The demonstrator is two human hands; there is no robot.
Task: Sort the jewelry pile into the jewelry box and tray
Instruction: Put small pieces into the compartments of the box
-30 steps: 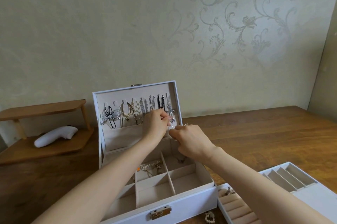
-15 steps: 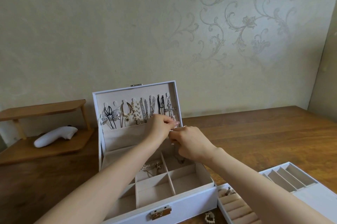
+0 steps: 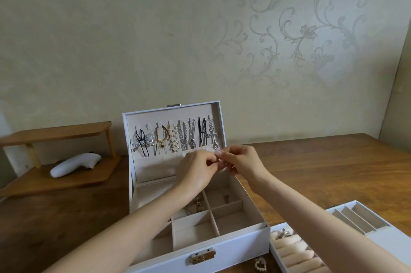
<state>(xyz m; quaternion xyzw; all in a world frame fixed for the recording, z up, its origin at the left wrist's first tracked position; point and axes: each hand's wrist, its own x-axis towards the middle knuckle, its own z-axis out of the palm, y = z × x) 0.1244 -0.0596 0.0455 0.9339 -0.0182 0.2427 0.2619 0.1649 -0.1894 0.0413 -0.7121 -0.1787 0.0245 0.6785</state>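
One white box (image 3: 233, 248) stands open on the tabletop (image 3: 322, 172). Its lid (image 3: 189, 112) is upright, with seven necklaces (image 3: 184, 139) hung in a row and a cross (image 3: 212, 136) at the right end. One tray (image 3: 389, 241) lies just right of the box, and a few rings (image 3: 284, 233) sit in its rolls. The left hand (image 3: 195, 171) and right hand (image 3: 243, 161) meet fingertip to fingertip before the lid's pocket (image 3: 155, 166). Their fingers are curled in a pinch, though I cannot tell what they grip. The tabletop is dark wood, set against a pale wall (image 3: 133, 39) with scrollwork. At left a wooden shelf (image 3: 55, 133) carries a white device (image 3: 75, 164). One pearl heart (image 3: 260, 263) lies before the box. The forearms hide part of the box's compartments, where two small pieces (image 3: 198, 201) show.
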